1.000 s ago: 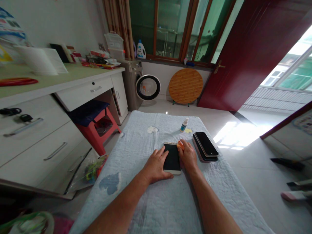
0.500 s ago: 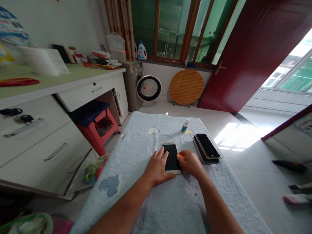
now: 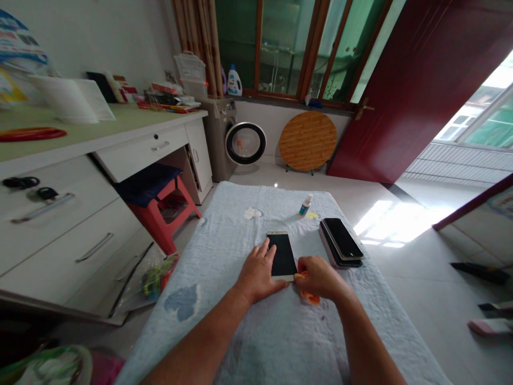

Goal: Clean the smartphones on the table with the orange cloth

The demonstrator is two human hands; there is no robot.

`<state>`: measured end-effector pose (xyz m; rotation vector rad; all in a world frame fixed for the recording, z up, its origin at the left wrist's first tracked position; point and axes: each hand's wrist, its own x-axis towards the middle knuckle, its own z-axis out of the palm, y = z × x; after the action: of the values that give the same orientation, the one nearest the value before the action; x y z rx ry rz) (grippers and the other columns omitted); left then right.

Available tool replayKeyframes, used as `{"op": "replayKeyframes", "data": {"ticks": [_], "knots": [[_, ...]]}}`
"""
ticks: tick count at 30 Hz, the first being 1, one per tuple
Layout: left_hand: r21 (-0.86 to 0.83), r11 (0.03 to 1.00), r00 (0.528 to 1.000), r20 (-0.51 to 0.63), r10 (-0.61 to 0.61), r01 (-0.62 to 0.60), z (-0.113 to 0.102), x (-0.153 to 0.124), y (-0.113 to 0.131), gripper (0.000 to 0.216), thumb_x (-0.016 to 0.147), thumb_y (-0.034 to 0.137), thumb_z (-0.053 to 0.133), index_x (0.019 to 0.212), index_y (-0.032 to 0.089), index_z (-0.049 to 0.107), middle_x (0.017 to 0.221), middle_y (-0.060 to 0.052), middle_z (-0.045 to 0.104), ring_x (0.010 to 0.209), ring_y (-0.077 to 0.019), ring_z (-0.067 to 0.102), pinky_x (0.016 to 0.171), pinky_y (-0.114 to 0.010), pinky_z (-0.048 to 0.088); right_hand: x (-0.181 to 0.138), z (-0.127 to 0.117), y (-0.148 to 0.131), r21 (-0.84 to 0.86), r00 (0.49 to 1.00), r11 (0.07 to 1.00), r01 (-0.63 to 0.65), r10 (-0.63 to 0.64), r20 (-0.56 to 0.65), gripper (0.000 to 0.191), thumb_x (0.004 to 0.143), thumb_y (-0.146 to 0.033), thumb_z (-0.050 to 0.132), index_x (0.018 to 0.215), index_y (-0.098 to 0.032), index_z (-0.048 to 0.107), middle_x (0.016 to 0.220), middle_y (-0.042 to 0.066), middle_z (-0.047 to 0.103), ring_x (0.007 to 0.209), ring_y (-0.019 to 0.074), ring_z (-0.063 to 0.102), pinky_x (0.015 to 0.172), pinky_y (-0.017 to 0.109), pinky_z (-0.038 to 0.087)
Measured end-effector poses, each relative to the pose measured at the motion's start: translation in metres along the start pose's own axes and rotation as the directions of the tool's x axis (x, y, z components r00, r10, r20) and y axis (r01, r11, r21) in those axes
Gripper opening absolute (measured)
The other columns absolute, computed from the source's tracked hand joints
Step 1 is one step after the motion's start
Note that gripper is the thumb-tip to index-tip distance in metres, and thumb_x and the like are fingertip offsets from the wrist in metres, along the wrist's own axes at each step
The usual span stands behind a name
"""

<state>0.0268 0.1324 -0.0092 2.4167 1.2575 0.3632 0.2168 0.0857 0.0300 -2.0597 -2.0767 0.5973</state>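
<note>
A smartphone with a dark screen and pale gold edges lies face up on the light blue quilted cover. My left hand rests on its left side, fingers spread over the screen's edge and thumb stretched along the bottom edge. At the phone's lower right corner, my right hand pinches an orange cloth, part of which hangs out below the fingers. To the right is a stack of phones, the top one black-screened. Beyond the phone stands a small spray bottle with a white cap.
The bed-like surface has a blue cover. On the left are a white desk and a red stool with a dark top. A washing machine with its door open and a round wooden tabletop stand at the back.
My right hand has slid down the phone's right edge to its lower corner, and more of the orange cloth shows. My left hand stays in place on the phone.
</note>
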Motion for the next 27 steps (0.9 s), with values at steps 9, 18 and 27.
{"op": "replayKeyframes", "data": {"ticks": [9, 18, 27], "knots": [[-0.107, 0.994, 0.997, 0.065, 0.03, -0.023, -0.005, 0.002, -0.008, 0.109, 0.058, 0.055, 0.078, 0.145, 0.01, 0.03, 0.156, -0.022, 0.014, 0.142, -0.0373, 0.023, 0.114, -0.049, 0.025, 0.022, 0.007, 0.011, 0.363, 0.898, 0.92, 0.149, 0.027, -0.439, 0.022, 0.082, -0.034, 0.056, 0.09, -0.017, 0.066, 0.082, 0.003, 0.063, 0.074, 0.0153, 0.058, 0.069, 0.025, 0.044], [-0.218, 0.974, 0.991, 0.098, 0.09, -0.066, -0.015, 0.005, -0.019, 0.104, 0.058, 0.046, 0.08, 0.144, 0.012, 0.032, 0.153, -0.022, 0.024, 0.141, -0.0337, 0.026, 0.114, -0.049, 0.023, 0.027, 0.026, 0.007, 0.23, 0.928, 0.944, 0.238, -0.151, -0.341, 0.033, 0.08, -0.009, 0.048, 0.105, -0.018, 0.068, 0.088, 0.004, 0.058, 0.081, 0.0144, 0.057, 0.077, 0.025, 0.043], [-0.144, 0.986, 0.992, 0.078, 0.101, -0.089, -0.008, 0.007, -0.021, 0.094, 0.062, 0.047, 0.077, 0.14, 0.01, 0.039, 0.152, -0.022, 0.028, 0.138, -0.0359, 0.032, 0.112, -0.047, 0.028, 0.013, 0.028, -0.035, 0.153, 0.912, 0.902, 0.404, -0.385, -0.14, 0.026, 0.08, -0.005, 0.052, 0.088, -0.02, 0.071, 0.086, 0.003, 0.059, 0.085, 0.0142, 0.053, 0.078, 0.025, 0.038]]}}
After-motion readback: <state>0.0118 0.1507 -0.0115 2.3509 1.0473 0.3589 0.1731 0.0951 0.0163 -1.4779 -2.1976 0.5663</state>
